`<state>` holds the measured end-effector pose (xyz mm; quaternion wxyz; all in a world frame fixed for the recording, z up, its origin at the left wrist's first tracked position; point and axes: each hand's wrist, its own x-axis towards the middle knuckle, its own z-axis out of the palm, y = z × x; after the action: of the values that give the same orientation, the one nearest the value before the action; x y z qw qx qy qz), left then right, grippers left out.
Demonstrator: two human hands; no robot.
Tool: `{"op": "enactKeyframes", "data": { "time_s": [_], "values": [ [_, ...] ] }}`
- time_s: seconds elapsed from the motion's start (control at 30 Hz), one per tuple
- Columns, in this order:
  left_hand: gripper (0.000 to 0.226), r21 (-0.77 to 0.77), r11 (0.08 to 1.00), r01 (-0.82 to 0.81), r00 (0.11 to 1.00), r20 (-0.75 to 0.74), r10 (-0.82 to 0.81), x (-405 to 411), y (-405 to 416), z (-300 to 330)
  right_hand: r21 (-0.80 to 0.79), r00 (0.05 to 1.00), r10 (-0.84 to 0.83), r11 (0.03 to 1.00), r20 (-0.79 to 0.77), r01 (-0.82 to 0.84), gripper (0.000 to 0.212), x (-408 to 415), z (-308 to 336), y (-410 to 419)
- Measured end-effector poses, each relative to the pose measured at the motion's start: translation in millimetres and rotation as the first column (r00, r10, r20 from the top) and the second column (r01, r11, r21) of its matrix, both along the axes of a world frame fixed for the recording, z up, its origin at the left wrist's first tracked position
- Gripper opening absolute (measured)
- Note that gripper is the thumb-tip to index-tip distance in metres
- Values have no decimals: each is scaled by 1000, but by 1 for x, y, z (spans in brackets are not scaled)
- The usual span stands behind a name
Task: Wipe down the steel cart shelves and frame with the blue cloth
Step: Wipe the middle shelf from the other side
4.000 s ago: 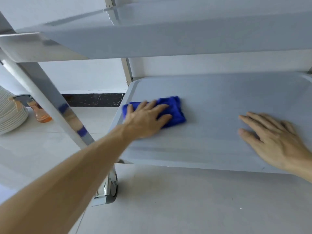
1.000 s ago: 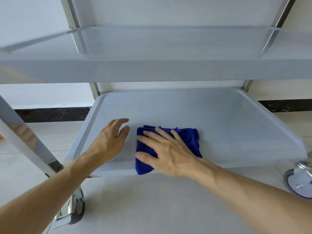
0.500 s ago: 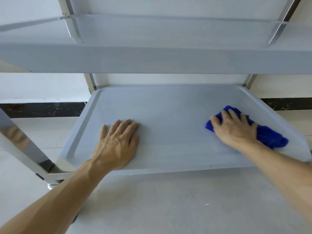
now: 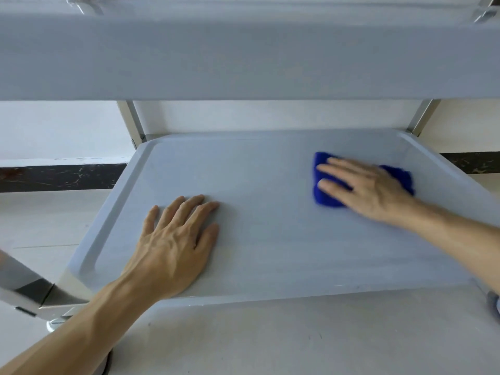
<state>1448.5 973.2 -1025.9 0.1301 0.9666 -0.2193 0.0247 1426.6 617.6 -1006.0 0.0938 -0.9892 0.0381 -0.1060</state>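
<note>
A shiny steel cart leg (image 4: 19, 277) slants at the far left. Just right of it, the left hand (image 4: 173, 247) lies flat on the lower shelf (image 4: 270, 239), fingers straight, grip released. Well to its right, the right hand (image 4: 370, 188) presses the blue cloth (image 4: 322, 196) onto the same shelf with straight fingers, grip also released, slightly blurred. Another shelf (image 4: 243, 55) spans above both hands.
</note>
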Motion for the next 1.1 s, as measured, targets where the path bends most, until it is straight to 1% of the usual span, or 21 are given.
{"op": "enactKeyframes", "data": {
  "time_s": [0.07, 0.17, 0.23, 0.27, 0.3, 0.33, 0.4, 0.43, 0.5, 0.57, 0.63, 0.67, 0.73, 0.77, 0.83, 0.9, 0.93, 1.0, 1.03, 1.07, 1.1],
  "values": [
    [54, 6, 1000, -3, 1000, 2, 3, -1, -3, 0, -18, 963, -257, 966, -79, 256, 56, 13, 0, -41],
    [50, 9, 1000, -1, 1000, -5, 1, -1, -6, 1, -47, 822, -544, 838, -171, 544, 62, 37, -3, -61],
    [50, 9, 1000, -8, 1000, 6, 8, -1, -6, 2, -35, 749, -638, 765, -179, 643, 68, 65, -3, -39],
    [50, 5, 1000, -10, 1000, 14, 10, 0, -6, 3, -29, 754, -635, 768, -170, 640, 70, 78, -3, -20],
    [51, 1, 1000, -10, 1000, 17, 10, 0, -5, 3, -26, 795, -589, 805, -145, 592, 69, 90, -4, 0],
    [53, -2, 1000, -9, 1000, 15, 9, 0, -6, 3, -29, 860, -498, 867, -115, 498, 65, 99, -5, 23],
    [52, -4, 1000, -16, 1000, 4, 16, 1, -5, 3, -46, 971, -229, 973, -75, 226, 60, 107, -7, 70],
    [54, -2, 1000, -18, 1000, 2, 18, 1, -5, 3, -64, 994, -89, 994, -67, 85, 58, 105, -8, 91],
    [57, 9, 1000, -21, 1000, 5, 21, 1, -3, 2, -80, 983, 164, 982, -78, -170, 61, 90, -11, 120],
    [60, 14, 1000, -26, 1000, 10, 26, 1, -1, 3, -32, 928, 366, 929, -73, -369, 65, 67, -14, 120],
    [66, 15, 1000, -19, 1000, 7, 19, 1, -2, 3, 13, 883, 468, 883, -28, -468, 59, 50, -12, 94],
    [67, 15, 1000, -18, 1000, 3, 18, 1, -2, 2, 18, 883, 469, 883, 3, -469, 55, 46, -11, 76],
    [67, 18, 1000, -20, 1000, 0, 20, 0, -4, 1, 40, 933, 358, 932, 46, -360, 53, 48, -6, 36],
    [66, 22, 1000, -22, 1000, 4, 22, 0, -5, 1, 57, 968, 249, 966, 41, -251, 57, 52, -4, 14],
    [66, 26, 999, -24, 1000, 8, 24, -1, -8, 1, 67, 997, -77, 995, 4, 77, 61, 64, -3, -25],
    [66, 35, 999, -26, 1000, 7, 26, -2, -10, 1, 25, 924, -382, 923, -31, 383, 67, 82, -7, -45],
    [65, 39, 999, -30, 1000, 9, 30, -2, -10, 1, 10, 879, -475, 879, -41, 476, 71, 95, -8, -44],
    [64, 35, 999, -37, 999, 10, 36, -2, -10, 1, -10, 809, -584, 811, -73, 585, 78, 122, -9, -23],
    [64, 34, 999, -41, 999, 10, 40, -2, -10, 0, -13, 792, -603, 797, -96, 604, 80, 135, -9, -6],
    [64, 33, 998, -45, 999, 10, 44, -2, -10, 0, -11, 802, -586, 808, -115, 588, 80, 147, -9, 14],
    [64, 32, 998, -46, 999, 12, 45, -3, -10, 0, -9, 842, -526, 849, -121, 529, 79, 157, -8, 37]
  ]
}}
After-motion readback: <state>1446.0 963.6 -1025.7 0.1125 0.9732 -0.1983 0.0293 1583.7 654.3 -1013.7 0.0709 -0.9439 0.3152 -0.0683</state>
